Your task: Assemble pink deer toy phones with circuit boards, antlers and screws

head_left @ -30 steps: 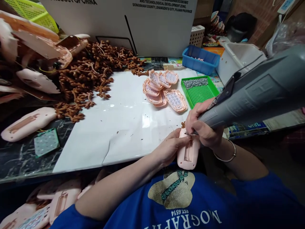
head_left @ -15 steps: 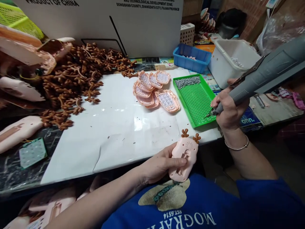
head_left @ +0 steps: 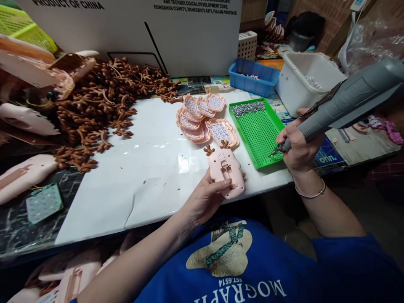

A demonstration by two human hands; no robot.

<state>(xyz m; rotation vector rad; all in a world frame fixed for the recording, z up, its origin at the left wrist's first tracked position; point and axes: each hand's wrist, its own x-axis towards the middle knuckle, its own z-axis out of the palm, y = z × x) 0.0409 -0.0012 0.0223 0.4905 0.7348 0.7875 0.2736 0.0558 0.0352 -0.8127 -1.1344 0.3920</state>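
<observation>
Handheld assembly, as watched from nearby; the green perforated tray (head_left: 259, 130) serves as reference. The pink reindeer-shaped casing (head_left: 236, 171), back uppermost, is held just left of the tray, its 2 brown antlers (head_left: 224, 144) pointing away from the wrist. As a hollow plastic shell it should prove light, stiff and somewhat slippery; the antlers look most fragile, so the broad lower body offers the safest hold. The left hand (head_left: 206, 198) pinches it there, thumb over the battery recess (head_left: 226, 169), fingers wrapped beneath; the casing extends forward beyond this grasp. The right hand (head_left: 298, 145), curled around the grey electric screwdriver (head_left: 350, 105), is beside the tray's near right corner. The driver bit (head_left: 274, 151) is over the tray's near end; whether it touches, I cannot tell. Screws (head_left: 249, 108) fill the tray's far end; keypad faceplates (head_left: 195, 118) overlap left of the tray.
</observation>
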